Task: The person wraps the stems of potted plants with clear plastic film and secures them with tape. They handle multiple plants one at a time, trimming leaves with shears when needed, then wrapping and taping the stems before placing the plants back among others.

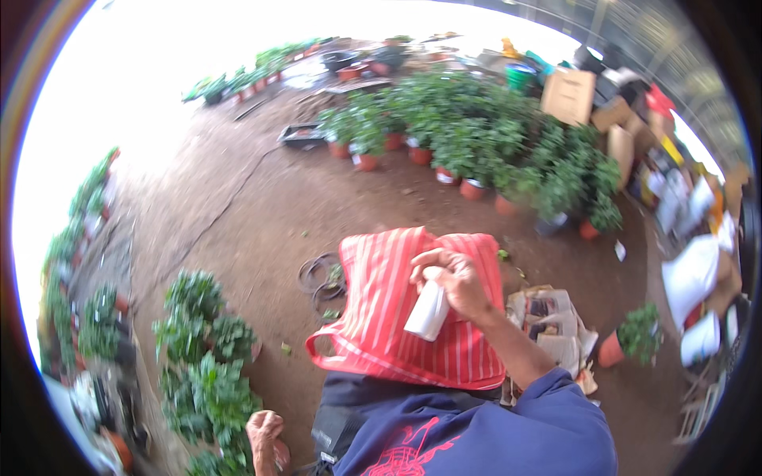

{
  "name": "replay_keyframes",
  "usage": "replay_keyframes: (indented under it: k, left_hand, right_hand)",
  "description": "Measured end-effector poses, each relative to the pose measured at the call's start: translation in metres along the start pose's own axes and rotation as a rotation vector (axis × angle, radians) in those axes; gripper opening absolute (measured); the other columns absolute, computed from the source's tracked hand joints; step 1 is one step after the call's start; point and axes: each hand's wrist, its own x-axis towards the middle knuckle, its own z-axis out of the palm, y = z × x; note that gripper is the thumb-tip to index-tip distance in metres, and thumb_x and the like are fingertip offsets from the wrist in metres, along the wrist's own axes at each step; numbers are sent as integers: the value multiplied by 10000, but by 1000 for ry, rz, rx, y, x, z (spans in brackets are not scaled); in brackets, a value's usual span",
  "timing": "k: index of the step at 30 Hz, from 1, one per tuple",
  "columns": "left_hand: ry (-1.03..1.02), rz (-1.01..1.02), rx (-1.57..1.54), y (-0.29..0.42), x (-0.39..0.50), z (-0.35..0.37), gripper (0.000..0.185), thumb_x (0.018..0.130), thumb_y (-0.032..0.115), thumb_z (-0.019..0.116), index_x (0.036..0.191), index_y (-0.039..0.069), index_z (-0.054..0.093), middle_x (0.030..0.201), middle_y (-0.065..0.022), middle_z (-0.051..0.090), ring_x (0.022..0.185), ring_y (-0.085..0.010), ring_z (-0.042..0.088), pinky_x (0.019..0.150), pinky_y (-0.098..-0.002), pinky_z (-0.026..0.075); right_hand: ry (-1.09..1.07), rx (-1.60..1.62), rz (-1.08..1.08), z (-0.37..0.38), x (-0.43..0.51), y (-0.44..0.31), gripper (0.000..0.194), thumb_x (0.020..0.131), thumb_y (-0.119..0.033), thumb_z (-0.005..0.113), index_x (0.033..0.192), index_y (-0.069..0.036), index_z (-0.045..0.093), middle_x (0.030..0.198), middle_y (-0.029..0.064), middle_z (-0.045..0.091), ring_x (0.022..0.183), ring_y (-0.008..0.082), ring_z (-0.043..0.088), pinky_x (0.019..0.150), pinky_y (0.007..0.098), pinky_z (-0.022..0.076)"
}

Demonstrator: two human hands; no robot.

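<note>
My right hand (pixel 458 282) grips the upper end of a white roll or cylinder (pixel 427 312), tilted downward. Beneath it, a red cloth with white stripes (pixel 381 297) lies over my lap, with a loop like a bag handle (pixel 324 356) at its left edge. Low in the picture, my left hand (pixel 265 431) has curled fingers beside leafy potted plants (pixel 208 387). A pinkish shape shows by its wrist, and whether the fingers hold anything is hidden.
Leafy plants in orange pots (pixel 476 137) stand in a dense group ahead. Coiled hose or cord (pixel 318 276) lies on the bare soil. Old newspapers (pixel 550 327) and a tipped potted plant (pixel 634 339) are to the right, near piled cardboard boxes (pixel 568 95) and white sacks (pixel 690 271).
</note>
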Motion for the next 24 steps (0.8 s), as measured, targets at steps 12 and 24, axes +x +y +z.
replay_keyframes:
  k: [12,24]
  left_hand:
    - [-928,1214,736,312,-54,464,664,913,262,872,1423,-65,601,1374,-267,646,1235,-425,682,1032,-475,572]
    - [-1141,1108,1236,303,24,665,507,989,278,773,1320,-55,582,1102,-286,724,984,-489,730,859,-568,573]
  right_hand:
    - [642,130,-230,-104,-16,-11,205,1070,-48,584,1223,4,711,1022,88,754,898,136,686,814,307,575]
    - [756,214,-138,-271,45,46,359,1160,-306,530,1176,4,711,1039,102,769,978,183,719,890,329,548]
